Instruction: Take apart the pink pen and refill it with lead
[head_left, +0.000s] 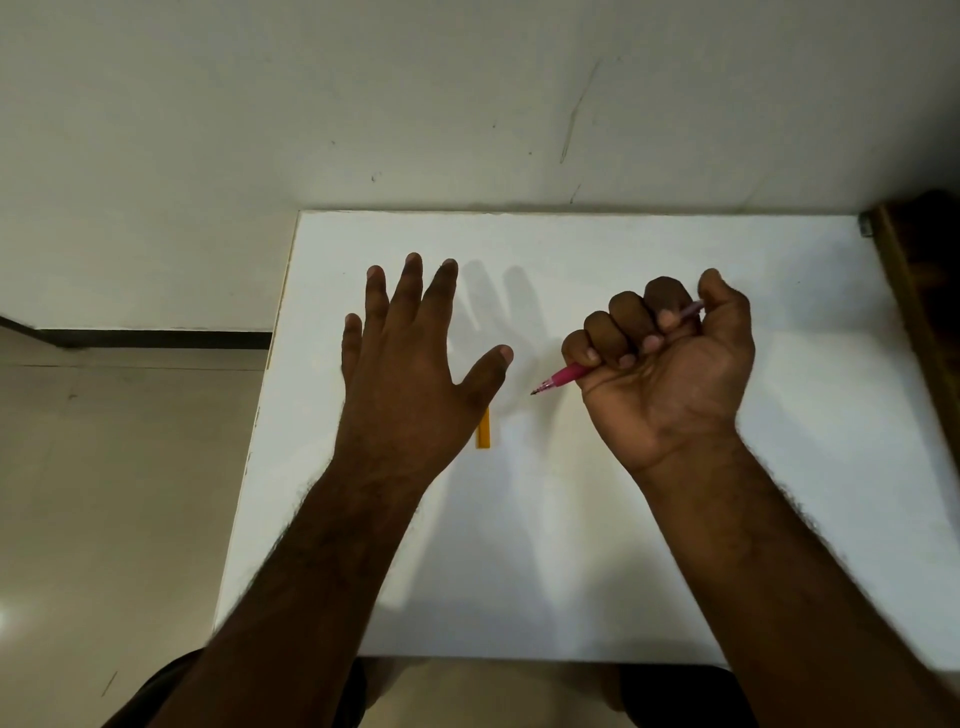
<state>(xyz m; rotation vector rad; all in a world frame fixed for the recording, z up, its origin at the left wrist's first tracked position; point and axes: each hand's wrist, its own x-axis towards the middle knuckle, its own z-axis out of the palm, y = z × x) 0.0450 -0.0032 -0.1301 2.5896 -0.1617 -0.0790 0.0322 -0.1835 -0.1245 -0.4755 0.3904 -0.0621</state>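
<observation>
My right hand (670, 364) is curled in a fist round the pink pen (566, 374), palm side facing me. The pen's pink grip and metal tip stick out to the lower left, and its pale rear end shows near my thumb. My left hand (410, 364) hovers over the white table (623, 545) with fingers spread and straight, holding nothing. A small yellow lead case (483, 430) lies on the table just below my left thumb, partly hidden by that hand.
The table stands against a pale wall (467, 104). Its left edge drops to a tiled floor (104, 467). A brown wooden piece of furniture (919, 270) stands at the table's right rear corner. My knees show below the front edge.
</observation>
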